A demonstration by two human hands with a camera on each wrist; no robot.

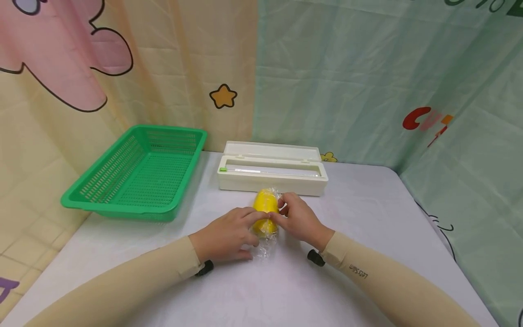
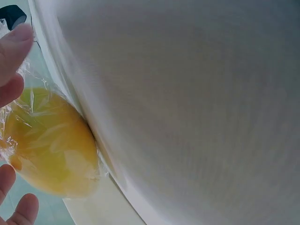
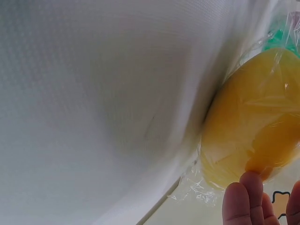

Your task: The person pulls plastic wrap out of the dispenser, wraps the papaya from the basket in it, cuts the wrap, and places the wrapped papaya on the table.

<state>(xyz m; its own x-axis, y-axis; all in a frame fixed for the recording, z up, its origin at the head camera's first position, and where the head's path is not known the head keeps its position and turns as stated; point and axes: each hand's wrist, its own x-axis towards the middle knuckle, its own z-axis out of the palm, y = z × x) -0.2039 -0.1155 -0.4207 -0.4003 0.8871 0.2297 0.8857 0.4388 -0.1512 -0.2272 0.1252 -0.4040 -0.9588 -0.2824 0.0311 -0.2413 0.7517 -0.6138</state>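
A yellow fruit, mango-like in both wrist views, lies on the table in clear cling film. The film bunches at its near and far ends. My left hand comes from the left, its straight index finger resting across the top of the fruit and its thumb low beside the near bunch of film. From the right, my right hand pinches the film on top, its thumb tip meeting the left index finger. Fingertips show against the fruit's end in the right wrist view.
Behind the fruit stands a white cling film dispenser box with its lid raised and a green slider at its left. A green plastic basket sits at the back left. Printed curtains hang beyond the white tabletop.
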